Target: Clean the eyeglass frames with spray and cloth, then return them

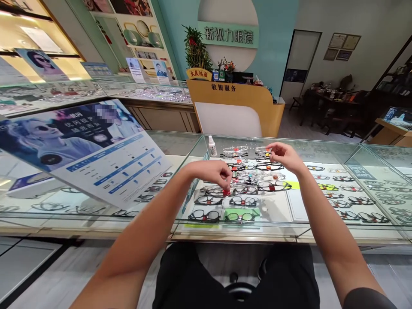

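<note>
Eyeglasses with dark and clear frames [210, 216] all over the place here, laid out in rows in a long glass display case with a white base [272, 210], lots of them with little red or orange tags at the bridge. Left hand [212, 172] is bent down at the wrist over the middle rows, fingers curled in close to the thumb, right above a small red tag [226, 193]. Can't tell if it's actually pinching anything. Right hand [285, 155] is farther out, over the back rows on the right, thumb and fingers bent with only a narrow gap, near a clear-framed pair. Can't make out whether it's got hold of something either.

Small white plastic bottle [212, 148] stands at the back left corner of that section, and a flat green card [230, 212] lies up front with one pair on top. Off to the left there's a big tilted blue-and-white printed placard [135, 165]. Across the room: a yellowish-brown counter with a white front panel [228, 118], plus a leafy green plant [195, 49] up behind it.
</note>
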A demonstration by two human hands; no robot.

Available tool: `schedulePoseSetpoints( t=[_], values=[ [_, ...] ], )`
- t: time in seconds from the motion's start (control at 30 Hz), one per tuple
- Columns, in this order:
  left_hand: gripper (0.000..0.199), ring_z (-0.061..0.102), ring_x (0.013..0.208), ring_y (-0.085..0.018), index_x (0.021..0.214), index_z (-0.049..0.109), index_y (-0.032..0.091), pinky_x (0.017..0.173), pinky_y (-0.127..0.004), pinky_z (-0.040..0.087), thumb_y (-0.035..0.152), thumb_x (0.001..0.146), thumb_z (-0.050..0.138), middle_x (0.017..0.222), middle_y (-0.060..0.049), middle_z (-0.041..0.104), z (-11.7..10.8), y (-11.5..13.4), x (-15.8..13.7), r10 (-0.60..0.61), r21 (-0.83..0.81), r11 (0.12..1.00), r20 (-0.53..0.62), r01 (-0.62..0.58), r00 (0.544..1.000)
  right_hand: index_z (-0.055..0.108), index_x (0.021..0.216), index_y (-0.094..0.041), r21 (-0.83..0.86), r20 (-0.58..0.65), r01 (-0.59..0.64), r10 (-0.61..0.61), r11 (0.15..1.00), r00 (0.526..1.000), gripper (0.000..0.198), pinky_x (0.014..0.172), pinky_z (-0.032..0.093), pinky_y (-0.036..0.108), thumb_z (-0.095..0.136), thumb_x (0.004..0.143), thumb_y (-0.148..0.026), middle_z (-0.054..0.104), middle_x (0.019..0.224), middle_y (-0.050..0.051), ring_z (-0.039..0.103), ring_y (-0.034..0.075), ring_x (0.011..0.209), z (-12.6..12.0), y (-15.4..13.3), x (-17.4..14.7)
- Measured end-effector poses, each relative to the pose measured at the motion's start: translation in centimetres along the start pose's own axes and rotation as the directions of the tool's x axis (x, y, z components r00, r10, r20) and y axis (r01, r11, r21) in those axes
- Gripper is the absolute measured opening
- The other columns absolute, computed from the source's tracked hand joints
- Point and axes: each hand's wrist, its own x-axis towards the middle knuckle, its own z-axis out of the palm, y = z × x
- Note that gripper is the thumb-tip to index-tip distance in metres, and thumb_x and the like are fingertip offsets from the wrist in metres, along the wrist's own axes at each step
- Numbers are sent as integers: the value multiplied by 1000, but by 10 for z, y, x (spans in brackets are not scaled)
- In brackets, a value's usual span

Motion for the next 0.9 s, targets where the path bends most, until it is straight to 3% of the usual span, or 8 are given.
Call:
schedulePoseSetpoints(
  t=[0.07, 0.13, 0.23, 0.3, 0.37, 0.47, 0.63, 0.9],
  values=[
    [25, 45, 63, -14, 72, 74, 19, 63, -30, 33, 43, 73, 83, 64, 0, 58, -11, -4, 1, 117, -181, 976, -49, -124, 992, 74, 103, -21, 30, 9, 12, -12, 999, 1000, 33, 72, 49, 35, 83, 74, -33, 57, 73, -5, 56, 14, 69, 4, 6, -1],
    [29, 50, 69, -14, 71, 73, 18, 67, -30, 38, 44, 72, 87, 71, -1, 61, -17, -6, 10, 207, -330, 904, -219, -272, 954, 75, 101, -21, 41, 10, 33, -33, 999, 999, 34, 72, 50, 35, 87, 75, -40, 63, 77, -2, 59, 15, 72, 8, 10, -1],
    [39, 54, 76, -14, 65, 65, 18, 72, -28, 42, 45, 67, 94, 77, -1, 61, -13, -3, 37, 201, -478, 715, -557, -510, 805, 74, 90, -21, 82, -41, 74, -70, 994, 997, 36, 70, 51, 33, 91, 75, -49, 68, 81, -1, 60, 15, 71, 12, 13, 1],
    [48, 53, 75, -12, 67, 61, 18, 69, -26, 41, 48, 61, 99, 78, 1, 59, -3, 0, 58, 99, -569, 571, -668, -592, 738, 72, 85, -21, 107, -70, 88, -81, 990, 994, 39, 65, 50, 31, 91, 75, -54, 66, 79, -2, 57, 12, 65, 15, 14, 1],
    [55, 54, 75, -11, 72, 60, 18, 68, -25, 43, 52, 58, 101, 81, 2, 59, 8, 3, 75, 19, -630, 452, -701, -632, 712, 72, 86, -21, 113, -72, 86, -79, 990, 994, 43, 59, 49, 30, 89, 76, -59, 64, 76, -3, 54, 10, 59, 19, 15, 0],
    [59, 58, 81, -13, 76, 58, 19, 72, -26, 50, 58, 61, 100, 85, 2, 60, 24, 5, 88, -9, -660, 397, -698, -638, 716, 73, 88, -22, 152, -48, 51, -44, 987, 998, 46, 57, 52, 31, 89, 75, -63, 63, 76, -3, 56, 11, 57, 29, 15, -4],
    [62, 60, 83, -12, 78, 62, 18, 73, -25, 55, 62, 59, 101, 87, 2, 63, 41, 3, 86, -60, -690, 367, -686, -623, 725, 76, 87, -23, 260, -31, -21, 30, 965, 999, 46, 65, 59, 35, 94, 70, -62, 68, 77, -2, 62, 13, 61, 45, 10, -11],
    [62, 64, 86, -13, 81, 66, 19, 74, -24, 55, 66, 60, 99, 90, 1, 69, 48, 4, 86, -133, -686, 383, -704, -619, 697, 81, 96, -22, 207, -81, -88, 106, 974, 991, 49, 77, 54, 37, 96, 67, -58, 72, 76, 0, 66, 17, 73, 55, 15, -17]
  ],
)
